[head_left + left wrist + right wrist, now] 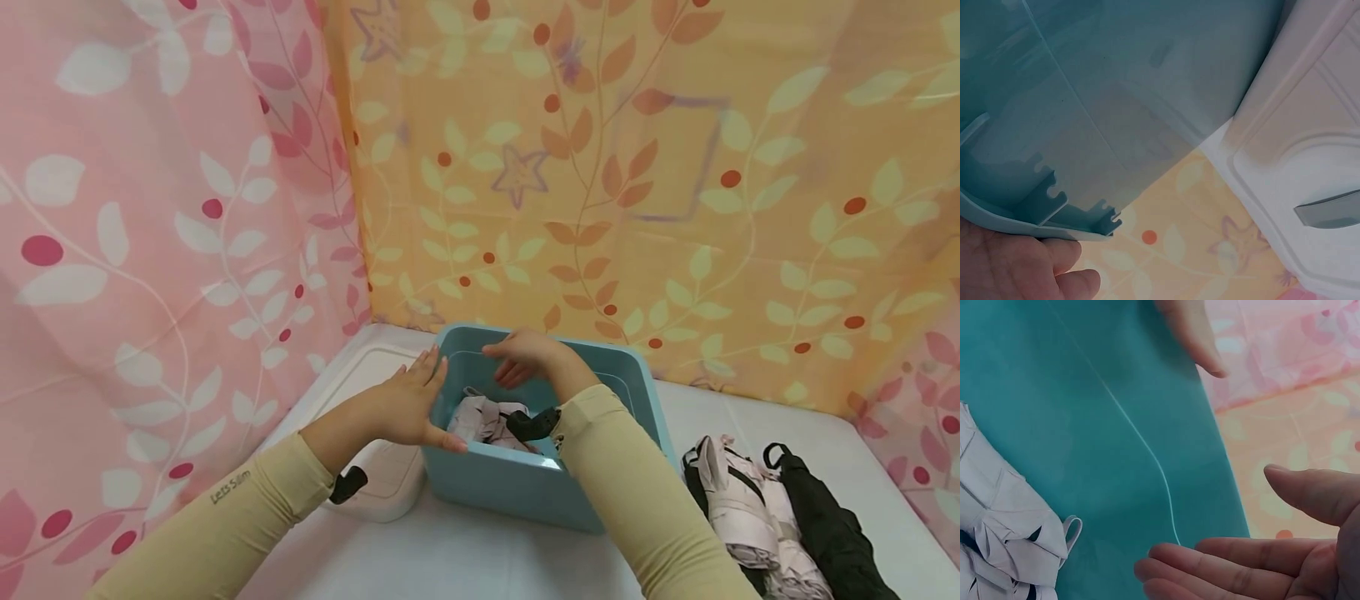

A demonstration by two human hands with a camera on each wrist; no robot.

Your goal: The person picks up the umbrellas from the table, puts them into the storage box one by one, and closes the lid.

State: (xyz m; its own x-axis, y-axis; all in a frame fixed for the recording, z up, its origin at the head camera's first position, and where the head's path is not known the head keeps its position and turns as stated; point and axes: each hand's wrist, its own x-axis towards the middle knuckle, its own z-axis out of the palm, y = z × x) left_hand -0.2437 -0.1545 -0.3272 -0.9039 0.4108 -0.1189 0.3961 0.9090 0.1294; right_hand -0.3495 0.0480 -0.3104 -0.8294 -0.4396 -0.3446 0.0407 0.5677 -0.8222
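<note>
A blue-green plastic storage bin (510,487) stands in the middle of the white table. Inside it, toward the left, lies a pale pink folded umbrella (480,419) with a thin loop, also seen in the right wrist view as creased fabric (1013,534). My left hand (401,406) rests on the bin's left rim with its fingers spread; the left wrist view catches a few fingertips (1066,256) against the rim. Over the bin's opening hangs my right hand (536,357), its fingers extended and nothing in them (1229,565).
A white lid (386,479) lies left of the bin, partly behind my left arm. To the right are several rolled umbrellas, a pale pink one (738,517) and a black one (828,521) among them. Patterned pink (150,217) and yellow cloth (465,225) encloses the table.
</note>
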